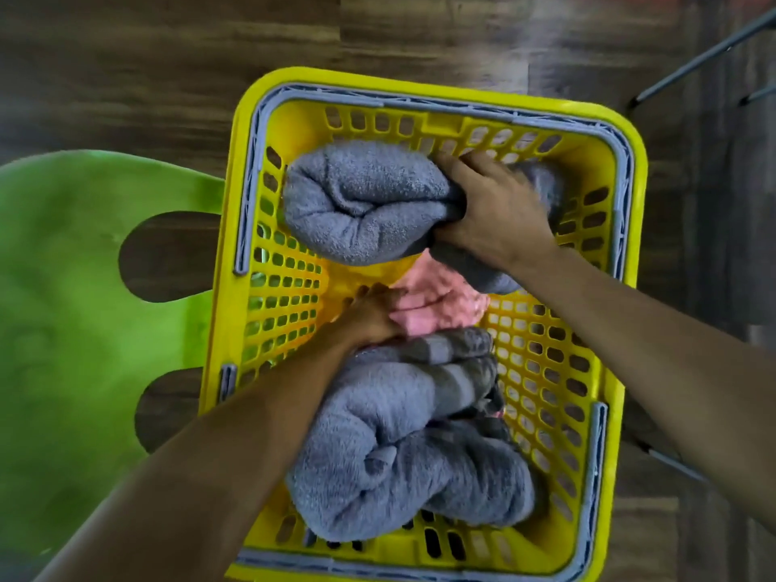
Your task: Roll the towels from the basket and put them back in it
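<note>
1. Grips rolled grey towel [369,203] with right hand [495,212], fingers curled, at yellow basket's [222,287] far end.
2. Rests left hand [371,317], fingers straight, against pink towel [436,300] mid-basket.
3. Shows second grey roll [399,476] nearest.

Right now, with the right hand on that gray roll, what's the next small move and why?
Probably lower the rolled gray towel into the far end of the basket and let go. The right hand grips it over that open spot; the left hand rests on the pink towel in the middle, and other gray towels fill the near end.
</note>
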Motion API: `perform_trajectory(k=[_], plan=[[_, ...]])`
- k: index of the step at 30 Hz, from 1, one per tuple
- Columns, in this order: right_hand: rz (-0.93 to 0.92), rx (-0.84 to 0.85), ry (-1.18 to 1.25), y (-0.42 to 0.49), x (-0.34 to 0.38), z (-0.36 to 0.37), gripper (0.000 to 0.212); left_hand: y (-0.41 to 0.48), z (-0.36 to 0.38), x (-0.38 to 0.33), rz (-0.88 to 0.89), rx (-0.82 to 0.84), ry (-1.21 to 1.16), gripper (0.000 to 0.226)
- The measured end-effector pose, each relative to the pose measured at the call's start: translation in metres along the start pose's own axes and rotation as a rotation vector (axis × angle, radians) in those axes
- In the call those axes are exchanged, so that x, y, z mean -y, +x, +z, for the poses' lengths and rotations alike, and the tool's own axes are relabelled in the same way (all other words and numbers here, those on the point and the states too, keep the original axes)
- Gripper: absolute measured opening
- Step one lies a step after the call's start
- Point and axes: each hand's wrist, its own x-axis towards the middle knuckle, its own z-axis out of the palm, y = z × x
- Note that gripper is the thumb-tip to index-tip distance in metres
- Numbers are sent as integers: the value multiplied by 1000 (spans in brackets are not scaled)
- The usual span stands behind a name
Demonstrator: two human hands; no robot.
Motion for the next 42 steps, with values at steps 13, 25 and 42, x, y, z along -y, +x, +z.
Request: perform_trajectory(k=[13, 25, 42], plan=[[-217, 289, -167, 27, -32, 116, 73, 17, 14, 11, 158, 273, 189, 83], [27, 172, -281, -1, -51, 139, 101, -49, -42, -14, 221, -320, 431, 26], [-112, 103, -260, 39, -4, 137, 53, -109, -93, 16, -327, -121, 1243, 56]])
